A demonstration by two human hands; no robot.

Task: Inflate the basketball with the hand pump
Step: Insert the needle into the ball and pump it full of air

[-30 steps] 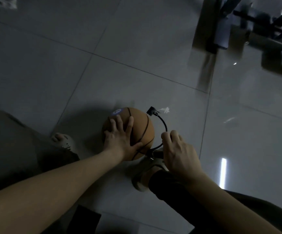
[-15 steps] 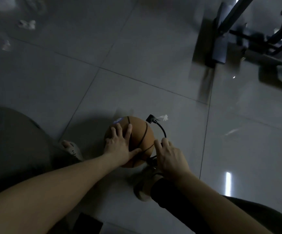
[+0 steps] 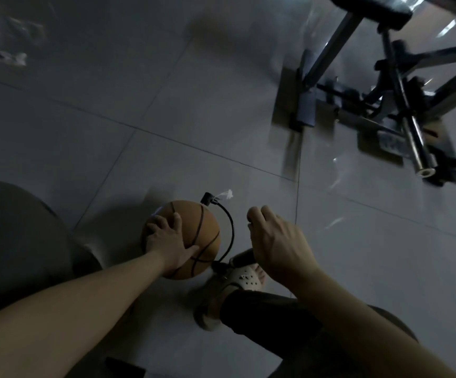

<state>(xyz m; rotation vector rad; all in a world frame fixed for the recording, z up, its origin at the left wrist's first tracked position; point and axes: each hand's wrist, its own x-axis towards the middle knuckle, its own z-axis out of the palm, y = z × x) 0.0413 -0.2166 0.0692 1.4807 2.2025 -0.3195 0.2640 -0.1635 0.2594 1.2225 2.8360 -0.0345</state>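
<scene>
An orange basketball [image 3: 194,227] rests on the grey tiled floor. My left hand [image 3: 167,241] lies flat on its near left side, fingers spread. A thin black hose [image 3: 231,230] curves from a black connector [image 3: 207,199] at the ball's far top down to the pump base [image 3: 221,266] by my right foot. The pump's dark barrel [image 3: 242,260] shows just under my right hand [image 3: 276,244], which is closed around the pump handle; the handle itself is hidden by the hand.
My right foot in a pale perforated clog [image 3: 229,290] stands on the pump base next to the ball. A metal-framed exercise bench [image 3: 385,99] stands at the far right. Small white scraps [image 3: 11,58] lie at the far left. A dark rounded shape [image 3: 16,241] fills the left edge.
My right hand has risen and moved right, away from the ball, drawing the pump handle up. My left hand stays on the ball. The camera view has tilted up.
</scene>
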